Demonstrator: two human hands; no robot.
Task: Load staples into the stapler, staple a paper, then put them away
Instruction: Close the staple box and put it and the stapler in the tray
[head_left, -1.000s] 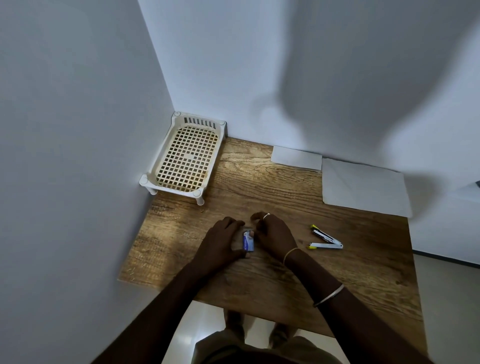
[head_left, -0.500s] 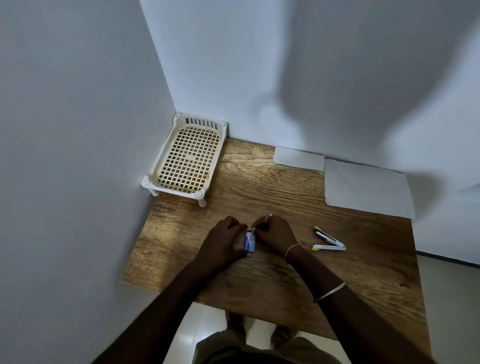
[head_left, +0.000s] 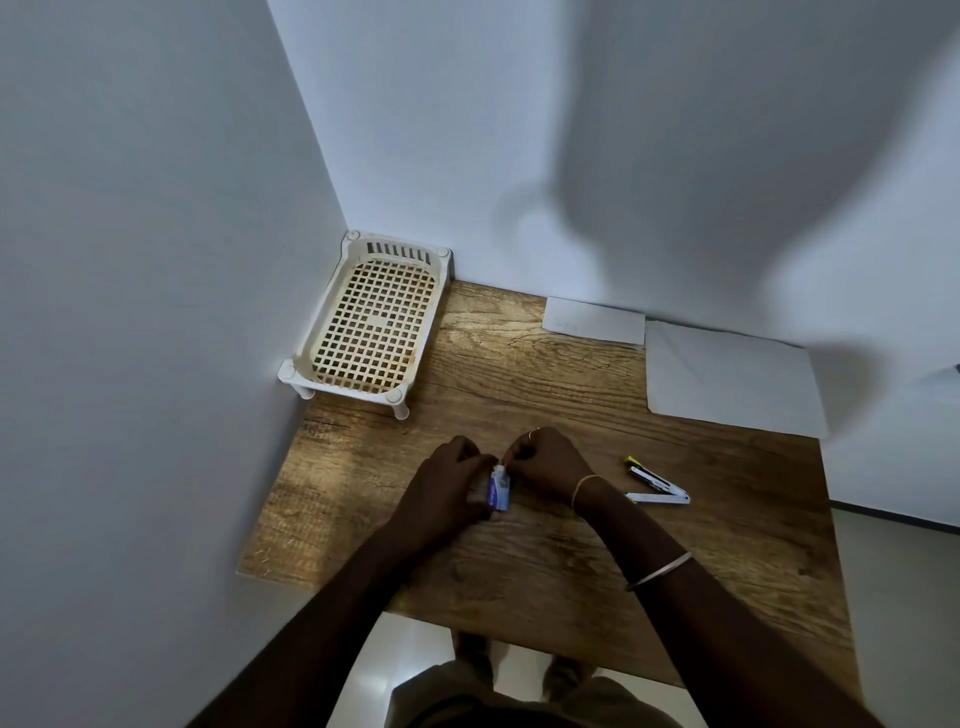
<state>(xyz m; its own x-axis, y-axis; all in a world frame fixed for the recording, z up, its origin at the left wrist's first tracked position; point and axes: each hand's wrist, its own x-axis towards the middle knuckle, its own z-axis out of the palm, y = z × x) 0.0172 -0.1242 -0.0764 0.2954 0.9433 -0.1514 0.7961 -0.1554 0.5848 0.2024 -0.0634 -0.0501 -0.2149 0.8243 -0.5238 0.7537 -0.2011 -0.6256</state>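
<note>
Working at a small staple box (head_left: 497, 488) above mid-table.
Gripping it in the curled left hand (head_left: 447, 488), pinching its top end with the right hand (head_left: 545, 465); stapler (head_left: 657, 483) lying hinged open on the table (head_left: 519, 571) beside the right wrist.

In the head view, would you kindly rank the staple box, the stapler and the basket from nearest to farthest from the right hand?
1. Staple box: at the right hand fingertips, on its left.
2. Stapler: lying open, just right of the wrist.
3. Basket: far left corner.
</note>
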